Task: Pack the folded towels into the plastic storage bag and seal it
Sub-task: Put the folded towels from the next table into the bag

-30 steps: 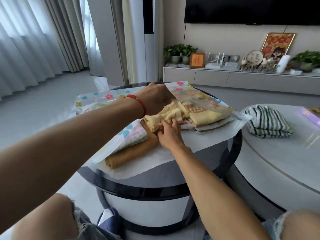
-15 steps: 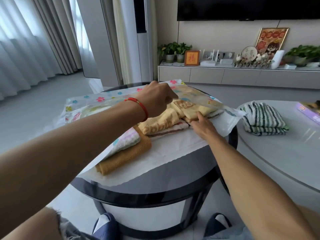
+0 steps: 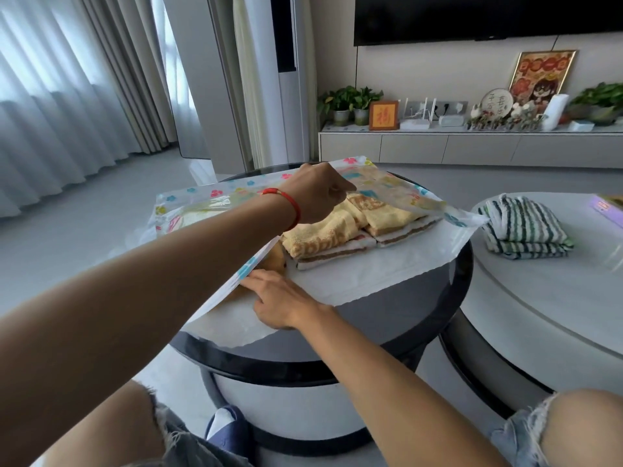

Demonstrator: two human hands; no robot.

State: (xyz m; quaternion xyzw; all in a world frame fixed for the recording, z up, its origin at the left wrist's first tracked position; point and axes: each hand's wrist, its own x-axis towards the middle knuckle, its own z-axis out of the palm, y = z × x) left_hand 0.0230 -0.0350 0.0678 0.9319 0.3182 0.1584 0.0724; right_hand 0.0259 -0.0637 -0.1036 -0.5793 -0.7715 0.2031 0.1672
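Observation:
A flower-printed plastic storage bag (image 3: 397,193) lies open on the round black table (image 3: 387,332). My left hand (image 3: 317,193) pinches the bag's upper flap and holds it lifted. Yellow towels (image 3: 337,227) on striped white-brown towels sit inside the mouth, half showing. My right hand (image 3: 279,298) rests flat on the bag's white lower sheet at the near left, fingertips against a brown towel (image 3: 274,259) mostly hidden under the flap. A folded green-striped towel (image 3: 526,227) lies outside the bag on the neighbouring white table.
The white round table (image 3: 539,298) stands close on the right, with a purple book (image 3: 606,207) at its far edge. A TV cabinet (image 3: 472,146) with plants and ornaments runs along the back wall. My knees are below the table edge.
My right hand has moved from the right-hand towels to the near left corner of the bag by the brown towel. The left hand keeps the flap raised.

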